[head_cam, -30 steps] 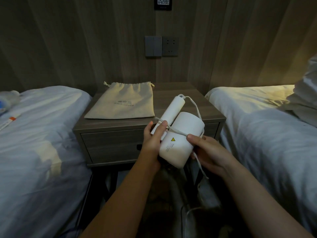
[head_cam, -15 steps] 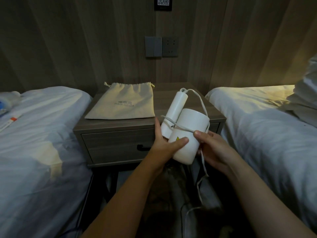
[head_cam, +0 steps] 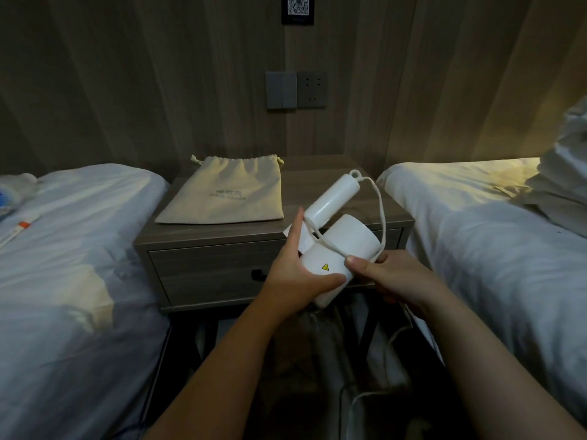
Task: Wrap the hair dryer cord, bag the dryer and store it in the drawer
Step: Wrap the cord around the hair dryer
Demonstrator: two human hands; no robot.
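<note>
A white hair dryer (head_cam: 344, 246) with a folded handle is held in front of the nightstand drawer (head_cam: 216, 271). My left hand (head_cam: 298, 268) grips its barrel from below, index finger up along the side. My right hand (head_cam: 390, 274) pinches the white cord (head_cam: 381, 217), which loops from the handle's end down the right side and crosses the barrel once. The rest of the cord trails to the floor. A beige drawstring bag (head_cam: 228, 195) lies flat on the nightstand top (head_cam: 317, 182). The drawer is shut.
Two beds with white bedding flank the nightstand: one bed (head_cam: 70, 265) at left, one bed (head_cam: 495, 249) at right with a pillow (head_cam: 568, 160). A wall switch and socket (head_cam: 297, 89) sit above. Small items (head_cam: 19, 227) lie on the left bed.
The dryer has been turned and tilted so its handle points more up and right. My right hand has drawn the cord across the barrel; my left hand shifted its grip underneath.
</note>
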